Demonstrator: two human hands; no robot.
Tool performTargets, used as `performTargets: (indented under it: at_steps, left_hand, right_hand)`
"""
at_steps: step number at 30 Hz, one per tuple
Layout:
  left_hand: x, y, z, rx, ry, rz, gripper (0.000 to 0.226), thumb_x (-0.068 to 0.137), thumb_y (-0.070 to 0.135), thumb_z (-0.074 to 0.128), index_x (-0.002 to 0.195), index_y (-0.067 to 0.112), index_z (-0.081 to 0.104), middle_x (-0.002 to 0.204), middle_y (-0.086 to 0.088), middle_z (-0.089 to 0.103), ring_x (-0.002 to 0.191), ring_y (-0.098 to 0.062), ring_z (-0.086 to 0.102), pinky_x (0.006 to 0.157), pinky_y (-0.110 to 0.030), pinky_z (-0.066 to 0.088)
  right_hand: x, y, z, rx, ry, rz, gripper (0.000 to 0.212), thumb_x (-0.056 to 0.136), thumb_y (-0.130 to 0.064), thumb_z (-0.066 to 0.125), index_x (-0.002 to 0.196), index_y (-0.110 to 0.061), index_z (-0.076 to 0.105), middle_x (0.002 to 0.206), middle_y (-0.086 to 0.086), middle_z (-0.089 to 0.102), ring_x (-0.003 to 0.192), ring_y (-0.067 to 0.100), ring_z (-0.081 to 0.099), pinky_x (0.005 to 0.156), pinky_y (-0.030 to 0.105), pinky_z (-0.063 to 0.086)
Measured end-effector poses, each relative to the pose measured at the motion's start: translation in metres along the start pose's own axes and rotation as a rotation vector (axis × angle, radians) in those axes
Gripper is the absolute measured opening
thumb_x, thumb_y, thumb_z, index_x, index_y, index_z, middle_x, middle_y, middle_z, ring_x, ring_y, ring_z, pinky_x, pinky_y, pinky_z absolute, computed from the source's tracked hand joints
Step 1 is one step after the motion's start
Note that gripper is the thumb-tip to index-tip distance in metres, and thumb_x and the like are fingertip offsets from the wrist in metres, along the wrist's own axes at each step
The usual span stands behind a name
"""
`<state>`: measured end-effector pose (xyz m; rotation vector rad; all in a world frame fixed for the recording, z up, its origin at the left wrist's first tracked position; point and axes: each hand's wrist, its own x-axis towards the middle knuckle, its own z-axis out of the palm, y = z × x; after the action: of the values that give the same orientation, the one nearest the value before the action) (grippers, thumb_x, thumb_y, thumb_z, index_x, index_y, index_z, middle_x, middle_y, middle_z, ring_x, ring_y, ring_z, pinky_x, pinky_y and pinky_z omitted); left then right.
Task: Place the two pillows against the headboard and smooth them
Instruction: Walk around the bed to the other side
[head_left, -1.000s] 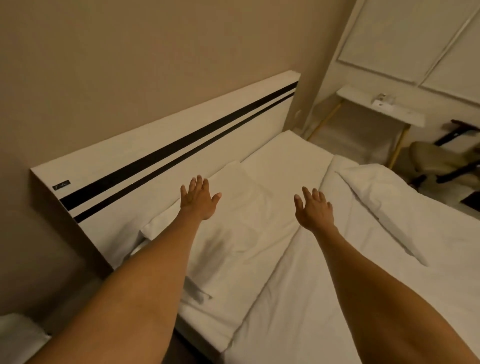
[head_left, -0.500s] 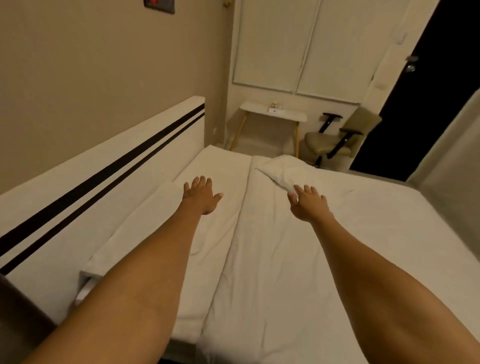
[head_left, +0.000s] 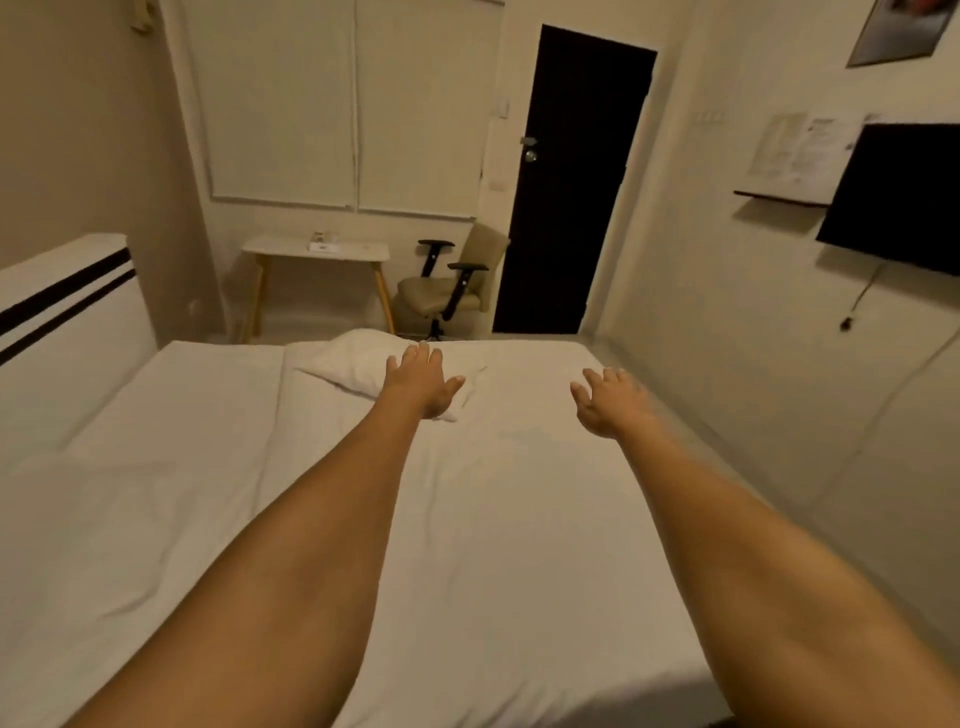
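One white pillow (head_left: 353, 364) lies on the far side of the white bed (head_left: 519, 519), away from the headboard (head_left: 67, 312), which stands at the left with two black stripes. My left hand (head_left: 418, 382) is stretched out over the pillow's near right part, fingers spread, holding nothing. My right hand (head_left: 608, 402) hovers open over the duvet to the right of the pillow, apart from it. The other pillow is out of view at the left.
Beyond the bed stand a small white table (head_left: 317, 252) with yellow legs and a beige office chair (head_left: 457, 286). A dark door (head_left: 566, 182) is behind them. A black TV (head_left: 898, 197) hangs on the right wall, close to the bed's edge.
The view has swung right, from the headboard and the pillow there toward the far side of the bed. Both open hands have moved across to the second pillow.
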<state>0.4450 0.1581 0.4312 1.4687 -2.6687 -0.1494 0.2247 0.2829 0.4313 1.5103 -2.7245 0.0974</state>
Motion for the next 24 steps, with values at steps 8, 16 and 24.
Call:
performTargets:
  at_steps: [8, 16, 24]
  left_hand:
    - [0.037, 0.201, 0.017, -0.049, 0.022, 0.298, 0.068, 0.101, 0.049, 0.028, 0.154, 0.008, 0.014, 0.163, -0.012, 0.007, 0.151, -0.028, 0.004, 0.121, -0.049, 0.008]
    - [0.061, 0.371, 0.045, -0.017, -0.036, 0.577, 0.072, 0.100, 0.051, 0.027, 0.154, 0.007, 0.012, 0.163, -0.012, 0.005, 0.151, -0.027, 0.003, 0.120, -0.048, 0.009]
    - [0.096, 0.523, 0.062, -0.006, -0.064, 0.828, 0.071, 0.100, 0.051, 0.027, 0.153, 0.005, 0.016, 0.162, -0.014, 0.008, 0.150, -0.028, 0.006, 0.121, -0.050, 0.012]
  right_hand:
    - [-0.027, 0.189, -0.015, -0.008, 0.005, 0.296, 0.060, 0.101, -0.047, 0.017, 0.152, -0.015, 0.025, 0.160, 0.012, 0.020, 0.149, 0.029, 0.013, 0.116, 0.052, 0.017]
    - [-0.070, 0.333, -0.015, 0.046, 0.019, 0.576, 0.059, 0.101, -0.046, 0.020, 0.152, -0.018, 0.024, 0.159, 0.010, 0.023, 0.148, 0.029, 0.016, 0.116, 0.049, 0.019]
    - [-0.097, 0.449, -0.025, 0.055, 0.032, 0.816, 0.059, 0.101, -0.046, 0.021, 0.153, -0.017, 0.023, 0.159, 0.010, 0.024, 0.147, 0.030, 0.016, 0.115, 0.051, 0.019]
